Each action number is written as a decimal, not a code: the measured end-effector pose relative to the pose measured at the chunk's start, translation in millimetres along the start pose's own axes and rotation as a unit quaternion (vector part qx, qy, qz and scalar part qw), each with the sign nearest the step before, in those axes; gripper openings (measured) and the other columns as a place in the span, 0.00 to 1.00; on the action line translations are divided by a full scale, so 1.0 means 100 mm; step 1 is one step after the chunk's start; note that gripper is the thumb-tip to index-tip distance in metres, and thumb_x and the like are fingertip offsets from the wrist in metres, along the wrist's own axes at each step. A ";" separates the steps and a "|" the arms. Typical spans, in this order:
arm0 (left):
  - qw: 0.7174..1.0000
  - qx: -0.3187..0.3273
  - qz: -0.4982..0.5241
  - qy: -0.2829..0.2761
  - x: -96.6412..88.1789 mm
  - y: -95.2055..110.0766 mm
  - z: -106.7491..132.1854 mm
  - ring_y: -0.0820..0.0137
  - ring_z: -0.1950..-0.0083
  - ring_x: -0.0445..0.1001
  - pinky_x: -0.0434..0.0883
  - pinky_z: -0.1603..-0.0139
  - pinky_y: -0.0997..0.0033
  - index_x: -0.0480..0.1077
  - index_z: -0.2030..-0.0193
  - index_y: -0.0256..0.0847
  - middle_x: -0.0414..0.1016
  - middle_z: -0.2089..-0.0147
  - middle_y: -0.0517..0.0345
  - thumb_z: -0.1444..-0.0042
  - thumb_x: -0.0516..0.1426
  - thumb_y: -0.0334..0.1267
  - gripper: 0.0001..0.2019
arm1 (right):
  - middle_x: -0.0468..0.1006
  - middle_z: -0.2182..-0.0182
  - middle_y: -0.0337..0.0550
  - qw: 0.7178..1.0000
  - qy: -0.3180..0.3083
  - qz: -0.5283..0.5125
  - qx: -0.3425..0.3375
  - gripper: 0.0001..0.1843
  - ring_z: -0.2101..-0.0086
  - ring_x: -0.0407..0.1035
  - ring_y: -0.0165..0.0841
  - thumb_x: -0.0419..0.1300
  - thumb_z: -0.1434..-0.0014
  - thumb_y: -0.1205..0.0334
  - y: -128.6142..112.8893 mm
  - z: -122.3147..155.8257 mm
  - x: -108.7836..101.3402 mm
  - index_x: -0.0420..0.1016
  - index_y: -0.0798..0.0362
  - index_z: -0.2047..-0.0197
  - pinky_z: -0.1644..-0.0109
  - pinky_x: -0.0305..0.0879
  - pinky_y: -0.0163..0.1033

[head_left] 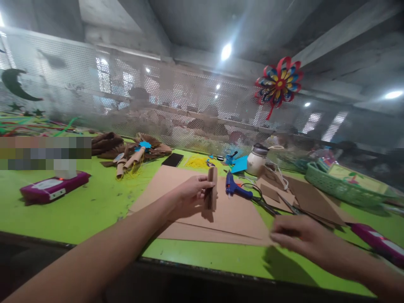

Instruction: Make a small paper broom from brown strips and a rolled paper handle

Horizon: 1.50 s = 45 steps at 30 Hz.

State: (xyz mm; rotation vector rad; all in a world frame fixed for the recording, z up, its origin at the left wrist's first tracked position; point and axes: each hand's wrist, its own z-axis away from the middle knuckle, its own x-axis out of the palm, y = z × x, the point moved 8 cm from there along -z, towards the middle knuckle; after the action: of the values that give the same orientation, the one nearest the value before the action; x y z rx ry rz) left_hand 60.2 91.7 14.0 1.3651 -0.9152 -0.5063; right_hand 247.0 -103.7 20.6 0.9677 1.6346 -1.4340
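Our left forearm [110, 248] lies toward seven o'clock, left hand [189, 191] pinching a brown pleated paper bundle [210, 198] above tan paper sheets [236, 219]. Right hand [301, 235], four o'clock: fingers loosely curled, apparently vacant. We judge the step as gathering pleats; the next move calls for steadiness.

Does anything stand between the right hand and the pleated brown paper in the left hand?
Nothing visible does. Between the right hand and the pleated brown paper in the left hand, only flat brown sheets lie below. The blue glue gun lies farther back.
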 end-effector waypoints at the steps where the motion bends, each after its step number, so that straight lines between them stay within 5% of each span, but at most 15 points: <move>1: 1.000 -0.002 0.005 -0.005 0.01 -0.01 0.00 0.70 0.70 0.72 0.68 0.66 0.68 0.64 0.62 0.36 0.71 0.70 0.54 0.52 0.59 0.35 0.11 | 0.75 0.73 0.41 0.999 -0.022 -0.029 -0.019 0.13 0.71 0.66 0.30 0.53 0.41 0.57 -0.30 -0.34 0.04 0.74 0.53 0.71 0.67 0.60 0.34; 4: 0.999 0.006 0.027 -0.020 0.03 0.01 0.00 0.69 0.68 0.73 0.68 0.60 0.65 0.66 0.61 0.35 0.73 0.68 0.51 0.52 0.61 0.36 0.13 | 0.70 0.80 0.39 0.990 -0.009 -0.134 -0.042 0.15 0.77 0.62 0.28 0.54 0.44 0.57 -0.82 -1.12 0.17 0.70 0.56 0.78 0.73 0.56 0.34; 8: 0.997 0.021 0.062 -0.050 0.09 0.07 0.02 0.66 0.62 0.73 0.66 0.54 0.62 0.69 0.60 0.34 0.73 0.63 0.48 0.53 0.62 0.36 0.14 | 0.71 0.78 0.40 0.940 0.033 -0.339 -0.026 0.17 0.77 0.64 0.29 0.55 0.46 0.51 -0.77 -1.60 0.39 0.71 0.57 0.73 0.73 0.59 0.35; 15: 0.981 -0.008 0.136 -0.141 0.31 0.01 0.09 0.67 0.64 0.72 0.66 0.57 0.63 0.70 0.58 0.32 0.72 0.63 0.45 0.46 0.55 0.36 0.11 | 0.74 0.69 0.42 0.842 0.006 -0.535 -0.072 0.16 0.72 0.68 0.31 0.61 0.48 0.59 -0.77 -1.55 0.42 0.71 0.52 0.55 0.66 0.67 0.40; 19: 0.979 -0.063 0.142 -0.129 0.33 -0.10 0.12 0.70 0.67 0.71 0.66 0.61 0.68 0.69 0.54 0.34 0.71 0.66 0.50 0.47 0.56 0.36 0.14 | 0.73 0.57 0.44 0.808 0.056 -0.583 -0.070 0.30 0.61 0.69 0.35 0.63 0.53 0.68 -0.73 -1.45 0.25 0.65 0.44 0.45 0.56 0.67 0.44; 22: 0.982 -0.084 0.115 -0.124 0.33 -0.13 0.13 0.71 0.68 0.71 0.66 0.63 0.71 0.70 0.56 0.32 0.71 0.68 0.50 0.47 0.55 0.36 0.13 | 0.71 0.53 0.44 0.822 0.074 -0.559 -0.084 0.29 0.57 0.67 0.35 0.64 0.54 0.69 -0.67 -1.44 0.16 0.68 0.45 0.48 0.53 0.65 0.43; 26: 0.979 -0.109 0.098 -0.139 0.38 -0.12 0.15 0.74 0.71 0.69 0.63 0.70 0.75 0.70 0.58 0.32 0.70 0.71 0.54 0.46 0.54 0.36 0.12 | 0.75 0.62 0.45 0.860 0.036 -0.498 -0.108 0.15 0.65 0.69 0.32 0.64 0.52 0.64 -0.64 -1.44 0.13 0.75 0.54 0.58 0.57 0.66 0.43; 34: 0.972 -0.141 0.047 -0.180 0.41 -0.14 0.18 0.74 0.74 0.69 0.61 0.73 0.75 0.68 0.54 0.31 0.71 0.74 0.55 0.43 0.50 0.36 0.14 | 0.73 0.71 0.42 0.895 -0.008 -0.407 -0.181 0.07 0.69 0.68 0.31 0.63 0.50 0.62 -0.82 -1.34 -0.01 0.77 0.55 0.66 0.62 0.64 0.41; 39: 0.965 -0.142 0.065 -0.209 0.41 -0.17 0.15 0.64 0.67 0.74 0.67 0.65 0.64 0.66 0.51 0.32 0.75 0.65 0.44 0.42 0.46 0.52 0.24 | 0.73 0.75 0.40 0.904 0.050 -0.399 -0.147 0.07 0.73 0.66 0.29 0.63 0.50 0.61 -0.71 -1.37 -0.04 0.77 0.55 0.68 0.67 0.62 0.38; 45: 0.990 -0.040 0.109 -0.080 0.15 0.07 0.05 0.59 0.57 0.72 0.65 0.55 0.57 0.65 0.48 0.34 0.71 0.52 0.38 0.47 0.50 0.57 0.29 | 0.73 0.79 0.39 0.876 0.102 -0.466 -0.073 0.10 0.76 0.66 0.28 0.65 0.53 0.59 -0.48 -1.46 0.01 0.77 0.57 0.68 0.70 0.62 0.38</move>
State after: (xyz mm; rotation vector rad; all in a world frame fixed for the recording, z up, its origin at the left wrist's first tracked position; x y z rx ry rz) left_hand 63.7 78.0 23.9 1.1480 -1.1477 -0.4835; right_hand 195.9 36.8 54.8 0.1965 2.5110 -1.7837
